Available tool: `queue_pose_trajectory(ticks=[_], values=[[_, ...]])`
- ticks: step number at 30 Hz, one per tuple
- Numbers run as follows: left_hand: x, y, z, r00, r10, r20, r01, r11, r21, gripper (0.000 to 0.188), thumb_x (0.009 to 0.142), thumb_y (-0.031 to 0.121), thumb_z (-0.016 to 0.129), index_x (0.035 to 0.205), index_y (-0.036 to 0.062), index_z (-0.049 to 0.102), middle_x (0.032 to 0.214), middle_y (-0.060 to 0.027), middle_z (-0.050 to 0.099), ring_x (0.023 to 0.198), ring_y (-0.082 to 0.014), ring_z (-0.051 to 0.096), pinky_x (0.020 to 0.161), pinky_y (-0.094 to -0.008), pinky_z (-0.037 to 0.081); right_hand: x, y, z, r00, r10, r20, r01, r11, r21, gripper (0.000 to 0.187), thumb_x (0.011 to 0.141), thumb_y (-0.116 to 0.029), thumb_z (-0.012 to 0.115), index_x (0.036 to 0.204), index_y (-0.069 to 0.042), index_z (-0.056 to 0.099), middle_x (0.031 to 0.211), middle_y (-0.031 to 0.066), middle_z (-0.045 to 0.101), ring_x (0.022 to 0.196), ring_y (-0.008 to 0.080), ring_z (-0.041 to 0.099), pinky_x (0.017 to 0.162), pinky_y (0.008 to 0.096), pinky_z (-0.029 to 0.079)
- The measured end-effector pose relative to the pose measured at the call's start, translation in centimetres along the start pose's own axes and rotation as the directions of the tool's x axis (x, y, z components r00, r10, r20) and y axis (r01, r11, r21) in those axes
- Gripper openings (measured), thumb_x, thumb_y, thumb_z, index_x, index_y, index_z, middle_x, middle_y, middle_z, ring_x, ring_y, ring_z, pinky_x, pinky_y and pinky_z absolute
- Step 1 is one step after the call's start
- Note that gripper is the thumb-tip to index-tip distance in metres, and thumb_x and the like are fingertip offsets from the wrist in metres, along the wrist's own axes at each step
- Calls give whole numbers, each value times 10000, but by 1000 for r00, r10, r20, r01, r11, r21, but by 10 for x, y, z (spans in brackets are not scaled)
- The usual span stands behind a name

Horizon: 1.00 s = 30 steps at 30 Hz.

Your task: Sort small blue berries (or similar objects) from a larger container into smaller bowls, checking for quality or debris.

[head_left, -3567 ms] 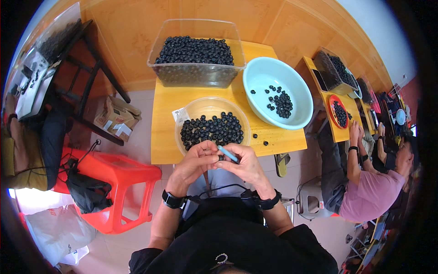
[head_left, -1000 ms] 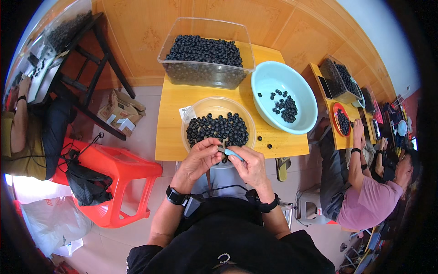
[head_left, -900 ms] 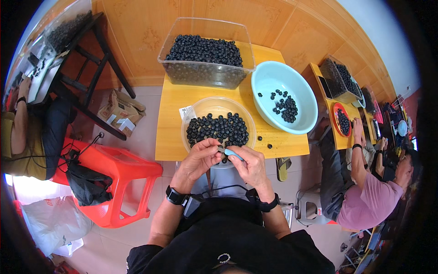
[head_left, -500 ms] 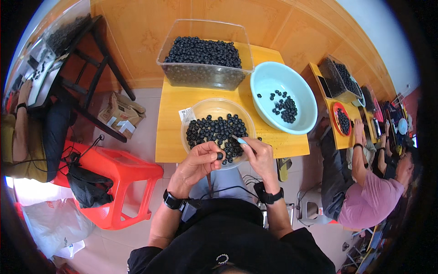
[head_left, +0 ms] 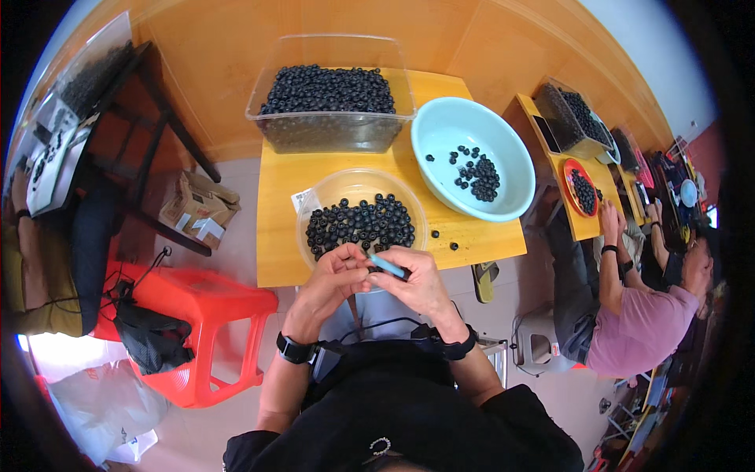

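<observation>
My left hand (head_left: pixel 329 285) is closed in a pinch over the near rim of a clear round tub (head_left: pixel 305 256). A small round black bead, mostly hidden now, sits between its thumb and fingertips. My right hand (head_left: pixel 421 287) grips a thin tool with a light blue handle (head_left: pixel 387 266), its tip brought against the left fingertips. Something dark shows under the right fingers; I cannot make out what. Many black beads (head_left: pixel 358 224), several with visible holes, lie in the tub. Right of it stands a light blue basin (head_left: pixel 525 169) with a smaller heap of black beads (head_left: pixel 481 179).
A clear rectangular bin (head_left: pixel 330 135) full of black beads stands at the back of the yellow table (head_left: pixel 271 208). Loose beads (head_left: pixel 454 246) lie beside the tub. To the left are a red stool (head_left: pixel 208 295) and a cardboard box (head_left: pixel 200 208). Other people work at both sides.
My hands have come together, and the blue-handled tool has swung from the tub to the left fingertips. The whole view has shifted slightly, moving the table leftward in the picture.
</observation>
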<state>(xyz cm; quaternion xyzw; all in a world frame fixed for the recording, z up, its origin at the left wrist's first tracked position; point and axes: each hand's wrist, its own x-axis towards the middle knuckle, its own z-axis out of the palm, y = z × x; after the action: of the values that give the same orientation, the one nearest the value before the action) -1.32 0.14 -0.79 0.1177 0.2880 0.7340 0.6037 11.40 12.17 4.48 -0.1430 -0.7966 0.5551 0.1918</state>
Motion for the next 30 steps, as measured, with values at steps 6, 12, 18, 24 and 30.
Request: queue_pose_trajectory(ticks=[6, 12, 18, 24, 30], values=[[-1, 2, -8, 994, -53, 93, 50, 998, 35, 236, 810, 7, 636, 1005, 68, 518, 942, -47, 623, 770, -126, 626, 701, -250, 531, 0, -7, 2, 997, -41, 57, 43, 999, -31, 176, 748, -51, 703, 914, -13, 658, 727, 59, 589, 630, 115, 555, 567, 252, 438], [-1, 10, -5, 955, 165, -248, -74, 938, 340, 229, 821, 34, 613, 1034, 58, 532, 925, -77, 645, 738, -129, 615, 701, -239, 523, 13, 15, -51, 953, 124, -276, -187, 958, -218, 219, 742, -108, 708, 941, -25, 673, 737, 60, 626, 641, 101, 548, 589, 266, 449], [-6, 18, -21, 904, 300, -306, -135, 877, 460, 145, 817, 49, 623, 956, 36, 583, 913, -79, 650, 727, -113, 609, 680, -238, 516, 37, 8, -114, 710, -148, -688, -215, 885, -413, 301, 795, -109, 661, 1075, -6, 626, 778, 103, 643, 687, 117, 572, 633, 287, 469], [1, 10, -21, 917, 337, -213, -36, 602, 797, 109, 769, 30, 630, 878, 20, 630, 830, -62, 649, 690, -124, 600, 623, -255, 490, 18, 39, -83, 760, -327, -562, -42, 838, -544, 270, 798, -73, 642, 1050, 19, 615, 761, 128, 630, 644, 140, 574, 599, 279, 462], [12, -5, -15, 953, 300, 46, -20, -89, 996, 139, 686, 32, 640, 823, 53, 638, 754, -98, 590, 712, -254, 595, 634, -359, 470, -4, 40, -43, 855, 52, -515, -251, 911, -326, 215, 781, -64, 640, 985, 4, 636, 716, 156, 621, 593, 179, 592, 565, 301, 450]])
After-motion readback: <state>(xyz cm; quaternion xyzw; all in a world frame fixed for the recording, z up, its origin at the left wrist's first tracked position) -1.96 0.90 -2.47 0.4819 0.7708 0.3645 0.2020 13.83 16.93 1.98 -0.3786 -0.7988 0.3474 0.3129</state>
